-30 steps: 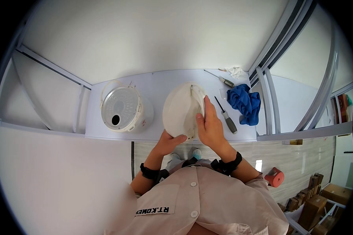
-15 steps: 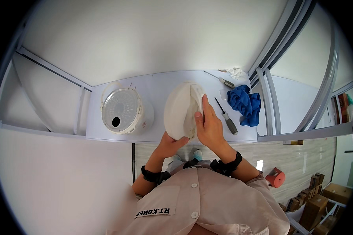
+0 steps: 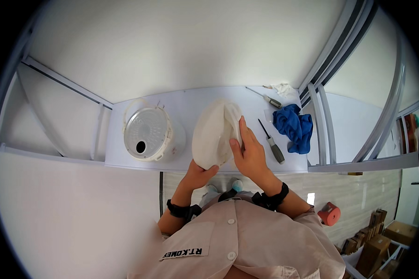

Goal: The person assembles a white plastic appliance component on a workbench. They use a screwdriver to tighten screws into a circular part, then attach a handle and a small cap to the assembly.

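Observation:
A white, rounded, hollow plastic cover (image 3: 209, 132) is held tilted on edge above the near half of the table, its open side turned toward the right. My left hand (image 3: 199, 176) grips its lower edge, the thumb on the near side. My right hand (image 3: 251, 151) clasps the right rim, fingers stretched up along it and the thumb on the hollow side. Much of the cover's inside is in shadow or behind my right hand. To the left stands a white round appliance body (image 3: 172, 139) with a silver metal disc (image 3: 146, 125) that has a dark round hole.
Right of the cover lie two screwdrivers, a nearer one (image 3: 275, 149) and a farther one (image 3: 271, 100). Beside them are a crumpled blue cloth (image 3: 293, 128) and a white crumpled piece (image 3: 284, 89). Metal frame posts (image 3: 323, 125) bound the table's right end.
The cover has turned slightly in my hands, showing less of its inside, and my left hand has shifted a little along its lower edge. The whole view has drifted slightly.

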{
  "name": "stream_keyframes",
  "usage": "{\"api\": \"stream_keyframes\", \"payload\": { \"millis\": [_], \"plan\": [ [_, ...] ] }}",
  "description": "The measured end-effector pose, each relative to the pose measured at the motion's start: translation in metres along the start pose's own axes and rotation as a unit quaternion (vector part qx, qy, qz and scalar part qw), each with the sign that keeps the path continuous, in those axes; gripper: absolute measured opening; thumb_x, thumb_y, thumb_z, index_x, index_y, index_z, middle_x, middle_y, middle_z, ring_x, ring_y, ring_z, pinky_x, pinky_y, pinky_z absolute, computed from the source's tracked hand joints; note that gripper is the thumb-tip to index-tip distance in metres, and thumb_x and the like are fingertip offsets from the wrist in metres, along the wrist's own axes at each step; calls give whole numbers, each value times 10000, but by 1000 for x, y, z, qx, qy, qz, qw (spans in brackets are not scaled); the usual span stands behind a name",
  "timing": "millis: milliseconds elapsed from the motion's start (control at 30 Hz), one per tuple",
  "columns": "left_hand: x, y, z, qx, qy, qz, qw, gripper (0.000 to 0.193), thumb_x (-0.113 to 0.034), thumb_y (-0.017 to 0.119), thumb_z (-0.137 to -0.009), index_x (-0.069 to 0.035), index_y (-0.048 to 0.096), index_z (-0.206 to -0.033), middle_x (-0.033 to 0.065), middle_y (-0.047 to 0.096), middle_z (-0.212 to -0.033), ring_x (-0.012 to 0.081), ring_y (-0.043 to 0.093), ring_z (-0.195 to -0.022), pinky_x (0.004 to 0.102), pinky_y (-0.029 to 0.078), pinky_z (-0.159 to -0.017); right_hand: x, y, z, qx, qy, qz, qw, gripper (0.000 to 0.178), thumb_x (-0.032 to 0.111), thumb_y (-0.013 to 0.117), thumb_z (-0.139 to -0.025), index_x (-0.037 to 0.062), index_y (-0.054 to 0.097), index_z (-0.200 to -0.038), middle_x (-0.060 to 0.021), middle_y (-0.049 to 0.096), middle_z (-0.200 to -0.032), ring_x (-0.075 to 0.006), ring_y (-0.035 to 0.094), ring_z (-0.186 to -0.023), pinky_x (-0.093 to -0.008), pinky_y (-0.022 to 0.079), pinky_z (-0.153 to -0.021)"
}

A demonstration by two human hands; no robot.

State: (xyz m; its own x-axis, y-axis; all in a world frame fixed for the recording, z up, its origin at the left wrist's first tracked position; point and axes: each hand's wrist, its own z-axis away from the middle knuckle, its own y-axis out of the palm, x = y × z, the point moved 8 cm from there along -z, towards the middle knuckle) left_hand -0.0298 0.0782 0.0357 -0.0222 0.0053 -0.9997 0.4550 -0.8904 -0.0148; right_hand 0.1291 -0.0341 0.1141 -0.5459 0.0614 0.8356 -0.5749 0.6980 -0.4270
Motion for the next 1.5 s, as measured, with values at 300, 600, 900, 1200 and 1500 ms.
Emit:
{"api": "stream_keyframes", "payload": {
  "millis": [300, 600, 900, 1200, 1500],
  "plan": [
    [-5, -9, -3, 1, 34, -37, 999, 578, 23, 686, -913, -2, 547, -1474, 78, 637, -1401, 177, 578, -1284, 363, 461, -1088, 7, -4, -2, -21, -37, -26, 999, 703, 223, 648, -1024, -22, 354, -1613, -247, 659, -1302, -302, 666, -634, -398, 552, -629],
    [-13, -7, -5, -5, 26, -77, 997, 545, 6, 691, -908, 5, 568, -1439, 94, 643, -1384, 203, 593, -1259, 368, 471, -1072, 15, -10, -5, 4, -35, -51, 998, 704, 225, 648, -1030, -19, 350, -1618, -254, 661, -1300, -293, 673, -641, -383, 558, -628],
    [-23, -4, -5, -3, 36, -141, 989, 507, -16, 708, -908, -2, 601, -1403, 111, 660, -1349, 215, 614, -1225, 374, 487, -1047, 13, -15, -13, -1, -40, -8, 999, 693, 227, 649, -1036, -6, 358, -1620, -213, 670, -1315, -284, 671, -628, -389, 553, -603],
    [-40, 5, -8, -22, 77, -176, 981, 509, -24, 706, -907, 4, 602, -1405, 143, 654, -1358, 267, 619, -1236, 397, 479, -1063, 17, -19, -14, -14, -42, -1, 999, 693, 217, 660, -1025, -8, 370, -1612, -223, 666, -1324, -308, 686, -652, -394, 570, -617],
    [-48, 14, -17, -13, 127, -219, 967, 450, -73, 718, -917, -14, 612, -1350, 159, 693, -1198, 304, 672, -1066, 407, 531, -933, 13, -19, -17, -40, -65, -21, 997, 698, 211, 646, -1041, -18, 333, -1621, -242, 668, -1290, -350, 711, -742, -398, 576, -650]
  ]
}}
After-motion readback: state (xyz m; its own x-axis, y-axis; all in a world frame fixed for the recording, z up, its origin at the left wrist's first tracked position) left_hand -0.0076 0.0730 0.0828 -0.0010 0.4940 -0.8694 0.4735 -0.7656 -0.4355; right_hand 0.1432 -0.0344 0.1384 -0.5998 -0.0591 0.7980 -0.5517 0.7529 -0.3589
